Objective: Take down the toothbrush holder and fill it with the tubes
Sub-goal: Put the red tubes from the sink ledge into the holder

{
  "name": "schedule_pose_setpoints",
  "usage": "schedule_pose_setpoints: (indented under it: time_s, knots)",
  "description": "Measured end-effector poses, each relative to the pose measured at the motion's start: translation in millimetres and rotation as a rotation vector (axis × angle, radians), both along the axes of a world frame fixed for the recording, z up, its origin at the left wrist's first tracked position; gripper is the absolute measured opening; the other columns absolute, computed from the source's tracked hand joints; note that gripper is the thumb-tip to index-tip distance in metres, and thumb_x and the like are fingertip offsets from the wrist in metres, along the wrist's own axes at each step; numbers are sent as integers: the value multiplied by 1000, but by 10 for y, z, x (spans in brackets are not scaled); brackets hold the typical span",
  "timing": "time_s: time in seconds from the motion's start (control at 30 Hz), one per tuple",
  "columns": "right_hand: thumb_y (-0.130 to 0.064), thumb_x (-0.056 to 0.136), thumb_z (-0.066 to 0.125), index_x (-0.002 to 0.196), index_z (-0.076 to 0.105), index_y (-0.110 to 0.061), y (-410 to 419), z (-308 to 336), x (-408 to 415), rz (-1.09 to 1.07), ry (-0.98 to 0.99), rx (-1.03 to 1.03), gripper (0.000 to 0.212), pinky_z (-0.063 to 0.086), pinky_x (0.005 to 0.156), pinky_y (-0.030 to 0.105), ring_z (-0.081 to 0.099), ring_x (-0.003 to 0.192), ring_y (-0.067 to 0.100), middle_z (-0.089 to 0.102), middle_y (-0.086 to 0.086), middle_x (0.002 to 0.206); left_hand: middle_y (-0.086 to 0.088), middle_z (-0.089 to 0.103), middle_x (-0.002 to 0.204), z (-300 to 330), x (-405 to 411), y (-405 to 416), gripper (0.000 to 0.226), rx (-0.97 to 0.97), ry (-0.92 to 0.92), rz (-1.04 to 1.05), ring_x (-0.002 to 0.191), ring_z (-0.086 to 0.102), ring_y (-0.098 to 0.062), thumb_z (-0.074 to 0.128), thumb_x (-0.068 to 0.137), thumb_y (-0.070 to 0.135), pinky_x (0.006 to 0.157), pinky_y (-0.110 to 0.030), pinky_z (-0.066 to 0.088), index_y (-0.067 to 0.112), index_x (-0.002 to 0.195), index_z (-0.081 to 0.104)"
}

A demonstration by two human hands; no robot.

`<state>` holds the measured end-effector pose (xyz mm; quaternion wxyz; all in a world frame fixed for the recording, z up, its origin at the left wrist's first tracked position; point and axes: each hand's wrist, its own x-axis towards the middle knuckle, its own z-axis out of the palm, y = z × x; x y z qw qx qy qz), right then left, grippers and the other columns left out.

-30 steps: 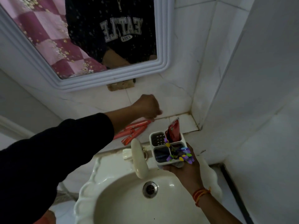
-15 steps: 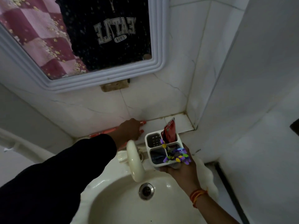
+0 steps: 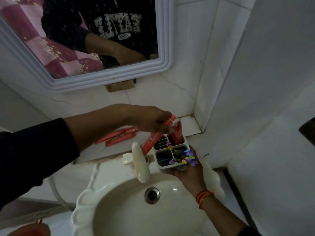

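My right hand [image 3: 188, 172] holds the white toothbrush holder [image 3: 185, 147] from below, over the sink's back rim. The holder has several compartments and a purple flower decoration [image 3: 183, 157] on its front. A dark red tube [image 3: 175, 133] stands in its back right compartment. My left hand [image 3: 150, 119] grips an orange-red tube [image 3: 151, 141] by its top end, and the tube hangs tilted beside the holder's left edge. Two more orange-red tubes [image 3: 117, 136] lie on the ledge behind the tap.
A cream tap [image 3: 140, 163] rises just left of the holder. The white sink [image 3: 119, 210] with its metal drain [image 3: 152, 195] lies below. A framed mirror [image 3: 102, 77] hangs above the tiled ledge [image 3: 189, 128], and a wall corner stands to the right.
My left hand went down to the tubes on the ledge, closed on one, and has lifted it to the right up to the holder. The holder stayed in my right hand.
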<state>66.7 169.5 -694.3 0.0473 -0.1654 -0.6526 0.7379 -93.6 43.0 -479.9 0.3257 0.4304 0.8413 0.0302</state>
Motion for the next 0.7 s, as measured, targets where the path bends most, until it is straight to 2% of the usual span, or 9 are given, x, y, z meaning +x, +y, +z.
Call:
schedule_pose_setpoints:
  time_s: [0.1, 0.17, 0.23, 0.33, 0.43, 0.5, 0.6, 0.67, 0.7]
  knots:
    - [33, 63, 79, 127, 51, 6, -18, -12, -3, -3, -6, -69, 75, 61, 63, 11, 72, 89, -10, 69, 3, 109, 12, 61, 85, 0, 130, 156, 41, -193, 10, -84, 88, 60, -14, 61, 91, 54, 76, -29, 45, 24, 118, 63]
    - [24, 74, 78, 129, 53, 3, -5, -58, -3, -2, -32, -62, 64, 65, 68, 20, 74, 89, -7, 74, 2, 105, 10, 61, 73, -15, 194, 247, 43, -291, 90, -162, 73, 57, -12, 66, 86, 56, 63, -23, 41, 17, 103, 73]
    - [29, 75, 73, 129, 52, 2, 15, -90, -23, -26, -27, -72, 64, 66, 69, 25, 75, 96, 3, 73, 10, 111, 7, 57, 68, -42, 261, 302, 42, -350, 207, -191, 58, 48, -7, 70, 85, 53, 52, -21, 34, 13, 98, 73]
    - [19, 65, 84, 134, 51, -3, 8, -80, -29, -4, -3, -164, 79, 65, 77, 53, 65, 118, 36, 63, 22, 129, 8, 49, 66, -182, 384, 309, 34, -358, 310, -199, 58, 43, -6, 72, 87, 39, 60, -24, 41, 16, 111, 69]
    - [22, 62, 86, 134, 53, -9, 5, -65, -4, -26, -41, -54, 85, 65, 79, 52, 64, 120, 35, 63, 18, 131, 7, 60, 70, -263, 412, 292, 29, -368, 216, -143, 64, 55, -9, 69, 91, 33, 64, -24, 45, 12, 110, 70]
    - [3, 61, 94, 130, 58, -15, 6, -43, -7, -19, -57, 17, 80, 64, 82, 56, 70, 113, 24, 69, 10, 125, 0, 78, 87, -228, 276, 242, 26, -330, 15, 11, 78, 73, -14, 64, 94, 29, 63, -22, 51, 9, 107, 74]
    - [-10, 48, 102, 123, 61, -19, 17, -15, 13, 1, -30, 87, 86, 65, 79, 49, 71, 111, 15, 69, 11, 124, -5, 80, 101, -172, -37, 93, 25, -179, -178, 229, 87, 77, -15, 64, 95, 25, 66, -23, 55, 6, 107, 75]
    - [-6, 48, 103, 127, 59, -20, -5, 26, 0, -26, -35, 72, 91, 65, 88, 36, 69, 113, 5, 71, 2, 121, -7, 79, 102, -285, -268, -48, 22, -78, -71, 340, 81, 76, -14, 63, 95, 19, 76, -27, 58, 7, 109, 75]
    - [1, 49, 102, 129, 58, -17, -14, 20, -7, -34, -32, 52, 93, 63, 87, 22, 67, 109, -5, 71, -3, 119, -8, 78, 108, -402, -390, -131, 23, -67, 50, 354, 86, 75, -16, 63, 95, 16, 83, -28, 58, 8, 112, 74]
